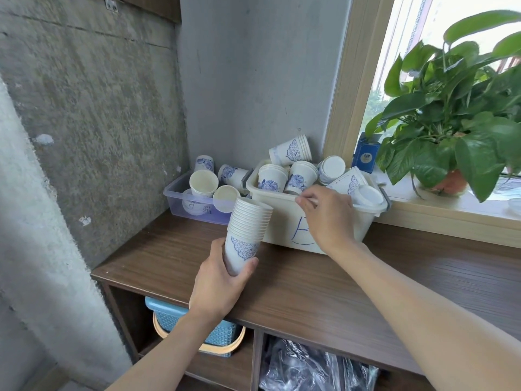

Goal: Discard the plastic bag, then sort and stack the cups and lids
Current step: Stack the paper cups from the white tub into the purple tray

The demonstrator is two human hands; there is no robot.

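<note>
Left hand [220, 280] grips stack of cups [246, 235], slightly tilted, above wooden counter [310, 283]. Right hand [328, 218] at front rim of white bin [277, 224] holding loose cups [272, 179]; fingertips drawn together, cannot tell whether pinching anything

blue handwritten letter [299, 231], partly hidden, on white bin [279, 221]

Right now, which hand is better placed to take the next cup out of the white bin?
Right. The right hand is at the front rim of the white bin, fingertips beside a patterned cup. The left hand is occupied, gripping the cup stack.
</note>
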